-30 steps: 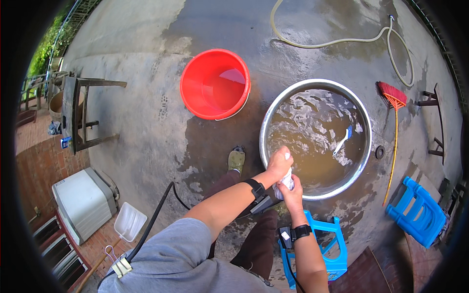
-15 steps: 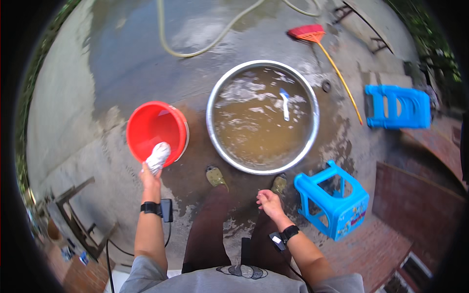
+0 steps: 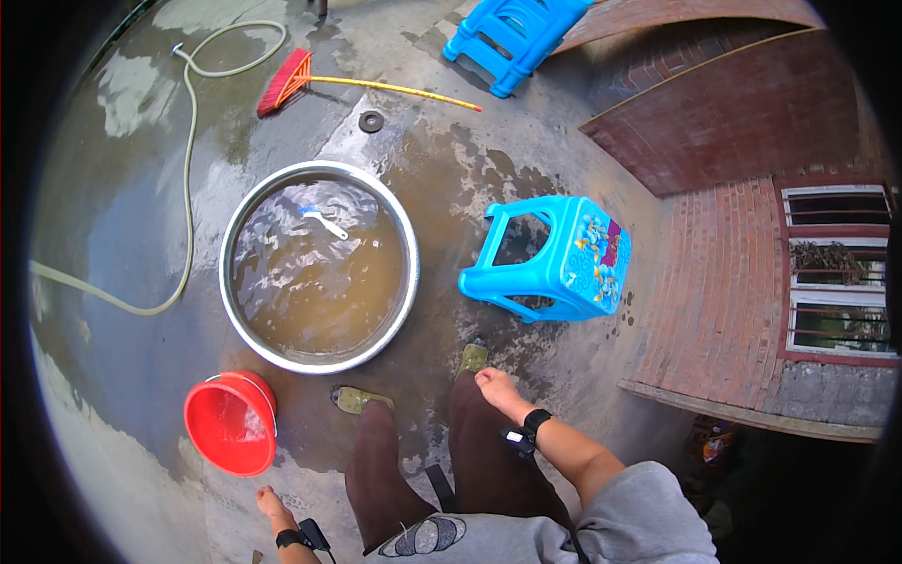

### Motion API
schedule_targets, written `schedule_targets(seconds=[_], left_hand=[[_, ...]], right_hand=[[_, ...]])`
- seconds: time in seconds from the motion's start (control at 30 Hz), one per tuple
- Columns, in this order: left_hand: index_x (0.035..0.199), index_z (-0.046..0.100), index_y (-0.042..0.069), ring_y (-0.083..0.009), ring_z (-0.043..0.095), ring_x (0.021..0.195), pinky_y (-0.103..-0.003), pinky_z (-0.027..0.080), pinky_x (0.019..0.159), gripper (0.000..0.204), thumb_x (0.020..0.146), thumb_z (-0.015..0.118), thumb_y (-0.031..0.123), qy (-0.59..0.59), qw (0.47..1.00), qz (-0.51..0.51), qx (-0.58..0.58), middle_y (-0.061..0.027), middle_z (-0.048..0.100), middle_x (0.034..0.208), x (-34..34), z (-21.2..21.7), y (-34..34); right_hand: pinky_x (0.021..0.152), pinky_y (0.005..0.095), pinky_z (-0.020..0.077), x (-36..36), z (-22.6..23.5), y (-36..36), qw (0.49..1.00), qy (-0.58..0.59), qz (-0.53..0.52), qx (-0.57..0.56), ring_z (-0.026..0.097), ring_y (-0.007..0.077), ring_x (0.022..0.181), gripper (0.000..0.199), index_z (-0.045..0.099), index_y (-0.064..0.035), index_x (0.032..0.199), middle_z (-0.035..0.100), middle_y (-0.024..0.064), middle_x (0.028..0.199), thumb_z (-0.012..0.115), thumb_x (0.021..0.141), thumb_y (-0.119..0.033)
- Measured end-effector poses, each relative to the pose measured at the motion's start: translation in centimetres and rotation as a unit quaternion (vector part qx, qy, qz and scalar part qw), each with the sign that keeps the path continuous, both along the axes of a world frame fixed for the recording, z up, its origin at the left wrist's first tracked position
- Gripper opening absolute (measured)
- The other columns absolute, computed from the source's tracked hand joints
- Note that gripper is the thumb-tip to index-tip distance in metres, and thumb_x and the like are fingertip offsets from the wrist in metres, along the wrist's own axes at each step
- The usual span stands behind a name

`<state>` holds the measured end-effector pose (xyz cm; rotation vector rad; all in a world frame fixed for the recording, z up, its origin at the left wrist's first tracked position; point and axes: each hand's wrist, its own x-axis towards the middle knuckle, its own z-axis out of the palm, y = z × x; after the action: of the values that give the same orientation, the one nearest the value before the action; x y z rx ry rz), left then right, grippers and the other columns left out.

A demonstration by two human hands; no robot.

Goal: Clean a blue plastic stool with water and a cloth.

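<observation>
My left hand (image 3: pixel 272 508) hangs beside the red bucket (image 3: pixel 231 423), apart from its rim, with fingers loosely spread and nothing visible in them. A pale patch (image 3: pixel 252 426) shows inside the bucket; whether it is an object or a reflection is unclear. My right hand (image 3: pixel 499 388) is held over my right leg, fingers curled in, with nothing seen in it. Ahead stands a wide metal basin (image 3: pixel 410 282) of murky brown water. A white-handled brush (image 3: pixel 324 225) with a blue part floats in it.
A blue plastic stool (image 3: pixel 554 258) stands right of the basin; more blue stools (image 3: pixel 507 42) are at the far right. A red broom (image 3: pixel 285 83), a dark ring (image 3: pixel 371 121) and a pale hose (image 3: pixel 192 188) lie on the wet concrete. A brick wall (image 3: pixel 714 291) rises at right.
The white wrapped-looking object has left my left hand, which has moved back from the bucket. My view has turned right, so basin, bucket and stools appear farther left.
</observation>
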<state>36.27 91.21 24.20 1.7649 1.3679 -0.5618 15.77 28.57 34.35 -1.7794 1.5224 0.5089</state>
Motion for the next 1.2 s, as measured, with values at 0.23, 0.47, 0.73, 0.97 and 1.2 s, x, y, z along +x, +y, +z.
schedule_targets(seconds=[0.23,0.47,0.73,0.97,1.2], left_hand=[[0.141,0.047,0.011,-0.0251,0.047,0.127,-0.047,0.044,0.105,0.052,0.097,0.062,0.034,0.004,0.99,-0.129,0.049,-0.0103,0.049,0.144,-5.7,9.9,-12.1],[0.146,0.044,0.008,-0.0263,0.046,0.132,-0.046,0.041,0.109,0.059,0.099,0.061,0.039,0.014,0.96,-0.278,0.029,-0.0129,0.047,0.147,-10.7,14.5,-35.4],[0.151,0.04,0.005,-0.0276,0.043,0.138,-0.045,0.038,0.113,0.067,0.101,0.06,0.044,0.025,0.864,-0.496,-0.085,-0.0159,0.045,0.152,-15.4,13.5,-65.7],[0.155,0.036,0.003,-0.0288,0.041,0.143,-0.043,0.035,0.118,0.074,0.102,0.058,0.049,0.006,0.743,-0.633,-0.218,-0.0186,0.043,0.156,-19.3,10.2,-88.9],[0.16,0.033,0.0,-0.03,0.039,0.148,-0.042,0.032,0.122,0.081,0.104,0.057,0.054,-0.061,0.714,-0.609,-0.341,-0.0212,0.042,0.16,-22.5,10.2,-109.1]], right_hand=[[0.091,0.0472,0.0518,-14.3,3.6,-19.8,0.97,-0.044,-0.193,-0.138,0.069,0.0406,0.105,0.045,0.071,-0.0016,0.109,0.074,0.0217,0.108,0.058,0.102,-0.045],[0.096,0.0467,0.0492,-28.5,4.1,-45.0,0.918,-0.098,-0.31,-0.227,0.066,0.0392,0.113,0.06,0.067,0.004,0.117,0.071,0.0235,0.115,0.052,0.104,-0.052],[0.114,0.0416,0.0402,-36.2,-1.4,-63.5,0.911,-0.188,-0.355,-0.094,0.052,0.037,0.14,0.082,0.057,0.0064,0.143,0.058,0.0267,0.147,0.038,0.106,-0.064],[0.11,0.0437,0.0471,-37.1,-7.3,-67.2,0.766,-0.405,-0.48,0.14,0.062,0.0276,0.127,0.08,0.052,-0.0026,0.15,0.06,0.0129,0.147,0.037,0.106,-0.068],[0.11,0.0437,0.0465,-37.7,-6.5,-65.5,0.767,-0.391,-0.492,0.131,0.061,0.0286,0.129,0.078,0.052,-0.0025,0.149,0.06,0.0136,0.147,0.041,0.106,-0.067]])
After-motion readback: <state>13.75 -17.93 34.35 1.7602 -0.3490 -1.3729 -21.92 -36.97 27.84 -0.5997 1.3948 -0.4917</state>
